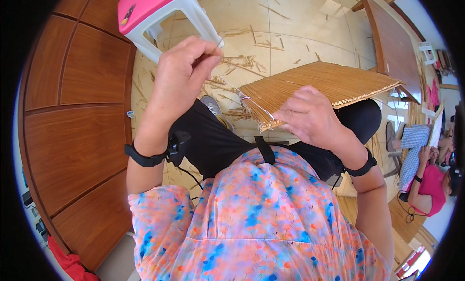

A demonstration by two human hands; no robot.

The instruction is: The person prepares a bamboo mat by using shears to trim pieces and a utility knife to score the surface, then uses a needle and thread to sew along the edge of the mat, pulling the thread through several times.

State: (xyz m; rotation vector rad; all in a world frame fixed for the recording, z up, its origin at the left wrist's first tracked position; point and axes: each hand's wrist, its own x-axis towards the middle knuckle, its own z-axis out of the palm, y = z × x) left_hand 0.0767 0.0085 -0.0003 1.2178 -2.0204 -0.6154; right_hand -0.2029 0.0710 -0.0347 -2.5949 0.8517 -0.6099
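Note:
A flat panel of thin tan straw stalks lies across my lap and reaches to the right. My right hand is closed at its near corner, with thumb and fingers on the stalk ends. A thin white string runs along the panel's left edge and up toward my left hand. That hand is raised left of the panel, its thumb and forefinger pinched together on the string. A fine line sticks out above the pinch; whether it is string or a needle I cannot make out.
A white stool with a pink top stands ahead on the left, bearing a small tool. Loose stalks litter the floor. Wooden cabinet doors line the left. At right are a wooden table and a seated person in pink.

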